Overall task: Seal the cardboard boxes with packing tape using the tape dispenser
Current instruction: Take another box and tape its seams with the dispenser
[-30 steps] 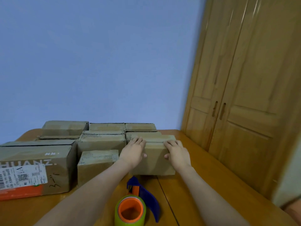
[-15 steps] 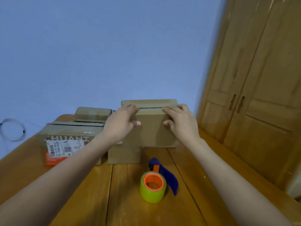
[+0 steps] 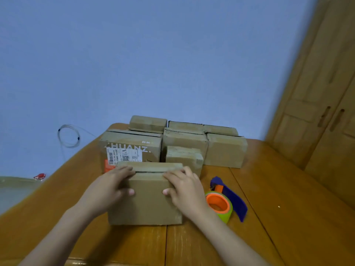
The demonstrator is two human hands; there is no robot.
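The box [image 3: 148,196] sits on the table [image 3: 288,198] directly before you, its flap seam running left to right, along its long axis. Your left hand [image 3: 107,187] and right hand [image 3: 184,189] each grip an end, fingers curled over the top. The dispenser [image 3: 224,200] lies just right of the box, nearer your right hand, handle pointing toward you.

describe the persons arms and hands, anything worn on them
Both forearms are bare as far as the picture shows: no sleeves, gloves, watch or bracelet. The left hand and right hand show no rings on the fingers that are in view. The nails look short and unpainted. No markings or cables on either arm.
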